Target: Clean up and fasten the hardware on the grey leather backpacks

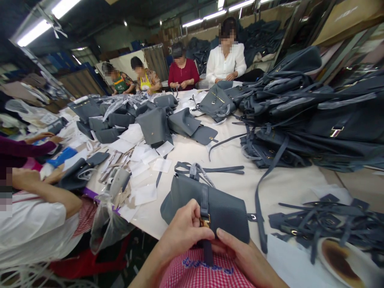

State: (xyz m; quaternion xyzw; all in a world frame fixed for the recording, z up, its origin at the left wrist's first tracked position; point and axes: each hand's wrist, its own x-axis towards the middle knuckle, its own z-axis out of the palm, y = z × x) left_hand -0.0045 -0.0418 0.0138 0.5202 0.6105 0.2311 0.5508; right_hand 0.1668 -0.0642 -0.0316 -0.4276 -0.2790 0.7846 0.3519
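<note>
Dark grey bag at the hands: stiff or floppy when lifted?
The dark grey bag probably keeps some shape: its body looks full and rounded. The front strap may swing at its free end, which hangs below the gold-toned buckle.

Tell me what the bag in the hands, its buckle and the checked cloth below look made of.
Bag: leather or imitation leather, dull and smooth, with softly rounded edges; which one stays open.
Buckle: probably metal, gold-coloured and shiny, judging by its glints.
Cloth: woven fabric, perhaps cotton, matte, with small red-white checks.

One head-worn view, facing forward and down, close above the table
</note>
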